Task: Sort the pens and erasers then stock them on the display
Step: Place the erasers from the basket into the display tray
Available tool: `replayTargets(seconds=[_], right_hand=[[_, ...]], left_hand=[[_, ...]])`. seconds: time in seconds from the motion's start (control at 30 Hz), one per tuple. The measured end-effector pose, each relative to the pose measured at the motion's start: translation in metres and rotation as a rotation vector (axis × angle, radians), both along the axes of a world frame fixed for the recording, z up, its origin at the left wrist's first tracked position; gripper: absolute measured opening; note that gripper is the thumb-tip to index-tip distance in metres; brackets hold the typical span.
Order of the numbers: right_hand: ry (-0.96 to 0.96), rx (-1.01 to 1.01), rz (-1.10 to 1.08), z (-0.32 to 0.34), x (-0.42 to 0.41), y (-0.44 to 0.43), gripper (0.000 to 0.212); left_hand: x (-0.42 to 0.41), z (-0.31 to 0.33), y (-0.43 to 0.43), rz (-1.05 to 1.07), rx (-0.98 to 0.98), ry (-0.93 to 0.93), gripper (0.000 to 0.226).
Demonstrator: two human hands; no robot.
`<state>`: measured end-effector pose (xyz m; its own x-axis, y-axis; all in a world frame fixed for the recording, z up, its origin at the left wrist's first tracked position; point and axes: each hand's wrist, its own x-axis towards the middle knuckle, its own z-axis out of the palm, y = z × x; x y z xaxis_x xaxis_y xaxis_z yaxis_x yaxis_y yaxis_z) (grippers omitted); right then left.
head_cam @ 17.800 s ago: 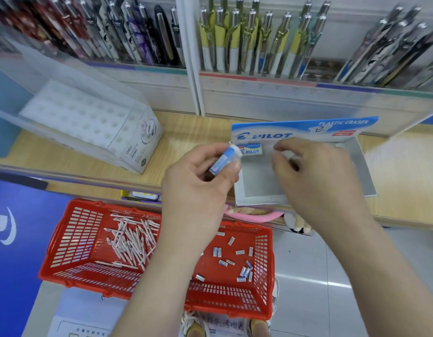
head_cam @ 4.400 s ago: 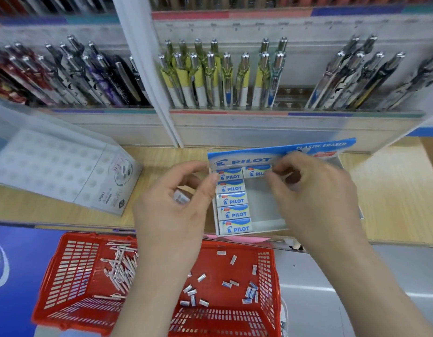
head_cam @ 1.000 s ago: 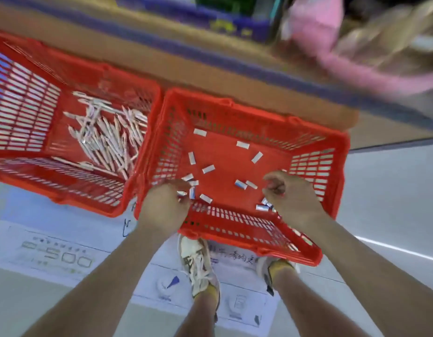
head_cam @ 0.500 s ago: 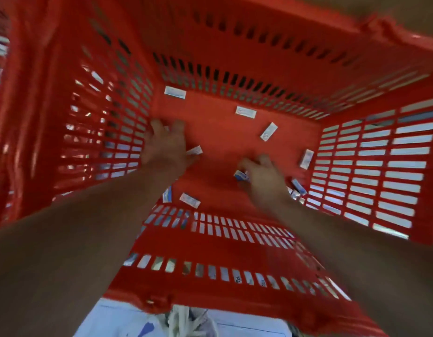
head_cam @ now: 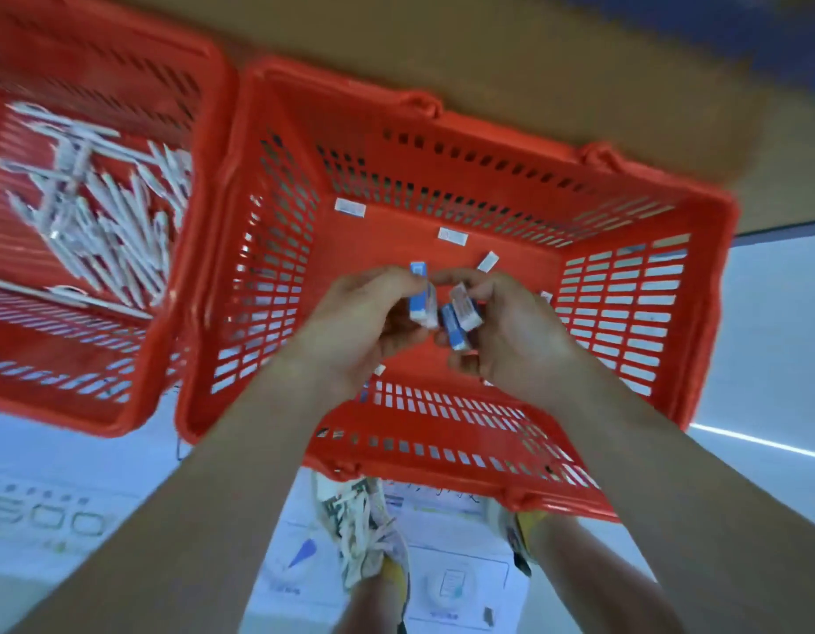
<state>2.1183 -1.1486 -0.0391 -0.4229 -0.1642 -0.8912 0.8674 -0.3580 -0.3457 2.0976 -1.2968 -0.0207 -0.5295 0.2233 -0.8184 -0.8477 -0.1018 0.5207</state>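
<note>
Both my hands are raised together over the right red basket [head_cam: 634,322]. My left hand [head_cam: 350,327] grips a blue-and-white eraser [head_cam: 421,299] held upright. My right hand [head_cam: 510,331] grips two erasers [head_cam: 460,318] side by side. The two hands nearly touch at the fingertips. A few loose erasers [head_cam: 452,235] lie on the basket floor beyond the hands, and others are partly hidden under my wrists. The left red basket [head_cam: 76,368] holds a heap of white pens [head_cam: 108,212].
The two baskets stand side by side on the floor below a wooden shelf edge [head_cam: 488,52]. My shoes [head_cam: 364,533] stand on a printed floor sheet [head_cam: 44,519] just behind the right basket. Pale floor [head_cam: 771,340] lies to the right.
Half a second ago both hands were spread low on the basket floor among the erasers. Now they have lifted and come together, each holding erasers. The camera has pulled back from the basket.
</note>
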Motion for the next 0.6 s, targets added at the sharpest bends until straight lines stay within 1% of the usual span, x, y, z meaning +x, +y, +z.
replayTargets(seconds=[0.03, 0.1, 0.17, 0.27, 0.3, 0.37, 0.47, 0.53, 0.57, 0.6], right_hand=[[0.024, 0.033, 0.068, 0.025, -0.003, -0.003, 0.030], [0.098, 0.099, 0.156, 0.079, -0.007, -0.007, 0.019], [0.232, 0.120, 0.220, 0.133, -0.008, -0.006, 0.015], [0.363, 0.122, 0.267, 0.212, -0.011, -0.001, 0.032], [0.391, 0.148, 0.252, 0.236, -0.013, 0.001, 0.032], [0.438, 0.196, 0.176, 0.280, -0.017, 0.006, 0.024], [0.484, 0.191, 0.019, 0.341, -0.022, 0.016, 0.019], [0.499, 0.185, -0.053, 0.380, -0.023, 0.025, 0.019], [0.518, 0.195, -0.074, 0.397, -0.023, 0.030, 0.018], [0.541, 0.210, -0.087, 0.412, -0.023, 0.034, 0.016]], left_hand=[[0.002, 0.028, -0.002, 0.047, 0.001, 0.003, 0.033], [0.005, 0.083, -0.003, 0.127, -0.008, 0.014, 0.035], [0.006, 0.138, -0.001, 0.167, -0.002, 0.033, 0.036], [0.004, 0.212, 0.007, 0.237, 0.020, 0.074, 0.038], [0.002, 0.234, 0.012, 0.261, 0.016, 0.092, 0.036], [-0.001, 0.275, 0.021, 0.294, 0.000, 0.147, 0.032], [-0.007, 0.331, 0.033, 0.316, 0.027, 0.230, 0.024], [-0.012, 0.365, 0.038, 0.352, 0.090, 0.271, 0.011], [-0.013, 0.381, 0.039, 0.357, 0.140, 0.281, 0.011], [-0.015, 0.396, 0.041, 0.342, 0.196, 0.283, 0.019]])
